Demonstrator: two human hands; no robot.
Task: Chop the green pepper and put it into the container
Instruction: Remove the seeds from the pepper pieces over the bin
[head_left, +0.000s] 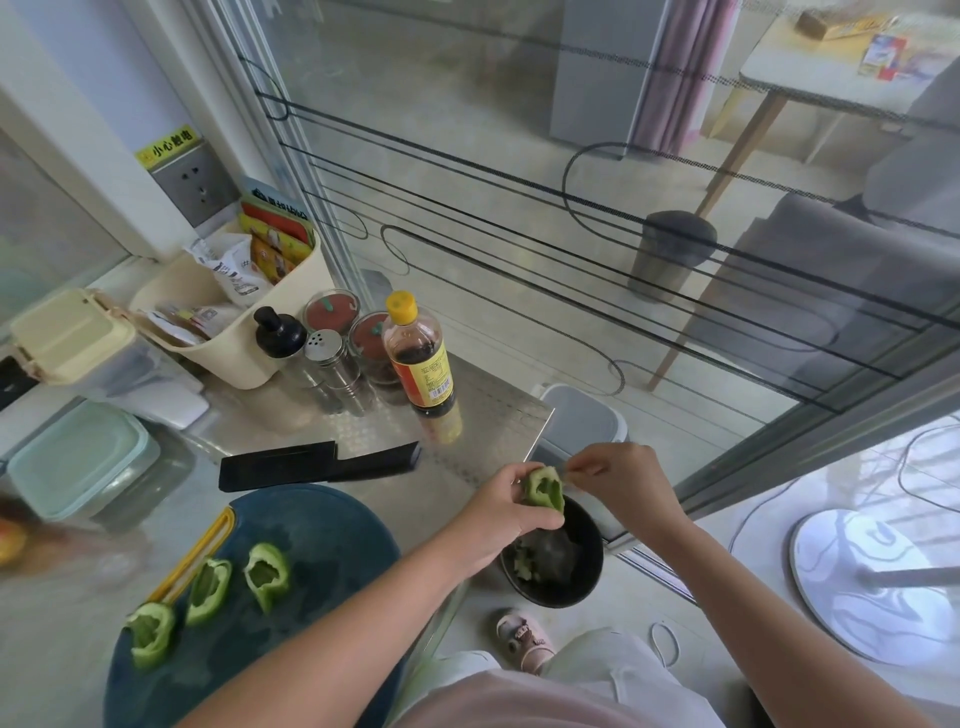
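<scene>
Steel counter (493, 421) with blue cutting board (311, 530), black knife (317, 464), sauce bottle (421, 358), metal shaker (327, 351), cream basket (228, 356)

Three hollowed pepper pieces (209, 590) lie on the board (311, 530), another piece (545, 493) held aloft.

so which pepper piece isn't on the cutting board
The pepper piece gripped in the left hand; the other three lie on the blue board.

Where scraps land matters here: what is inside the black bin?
Pale green scraps lie in the black bin; the left hand, holding a pepper piece, hides part of it.
</scene>
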